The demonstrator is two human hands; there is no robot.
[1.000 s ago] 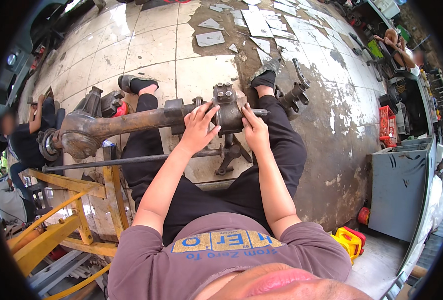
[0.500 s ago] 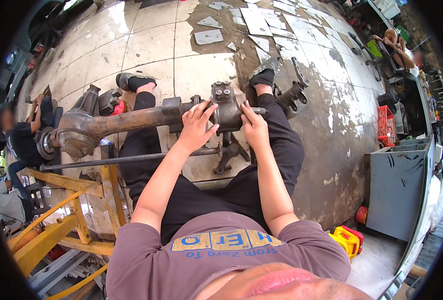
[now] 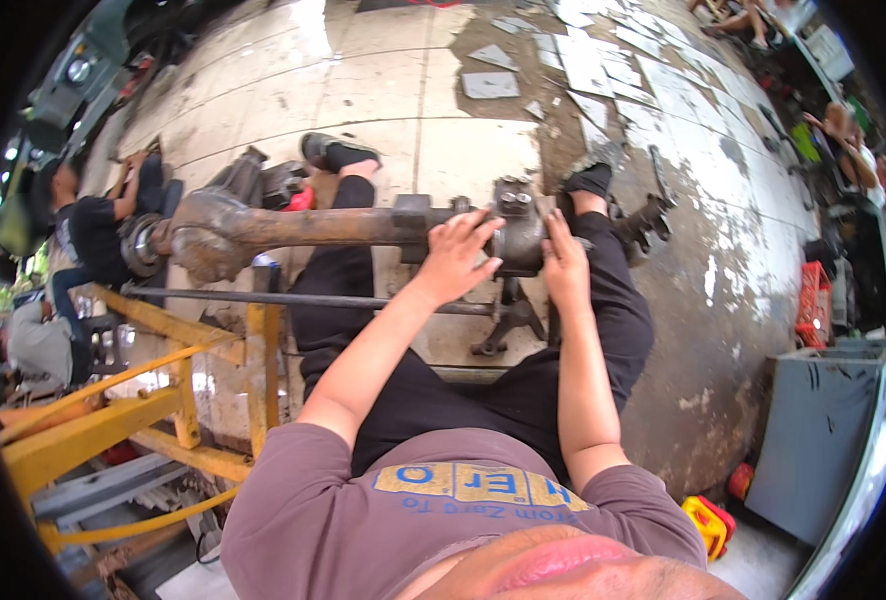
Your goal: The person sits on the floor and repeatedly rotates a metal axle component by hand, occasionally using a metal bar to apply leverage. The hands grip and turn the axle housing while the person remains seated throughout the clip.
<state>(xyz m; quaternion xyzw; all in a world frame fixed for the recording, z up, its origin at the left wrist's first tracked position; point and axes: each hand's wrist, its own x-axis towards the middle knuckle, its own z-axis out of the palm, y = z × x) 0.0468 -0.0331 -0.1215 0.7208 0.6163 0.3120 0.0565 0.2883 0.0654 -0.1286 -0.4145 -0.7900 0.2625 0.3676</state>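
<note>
Seated worker's shirt: the dull purple-brown shirt (image 3: 363, 530) at the near side carries the only lettering I can make out clearly from here.
Gold squares: three gold squares (image 3: 500, 484) stand in a row across the chest, with big blue letters and tiny characters beside them, too small to tell for sure; seen from above, the big letters stand upside down.
Blue line: a single row of smaller blue lettering (image 3: 493, 512) runs between the squares and the collar.
Dark shirt, far left: a person's black shirt (image 3: 100, 238) shows a pale print, too small to read.
</note>
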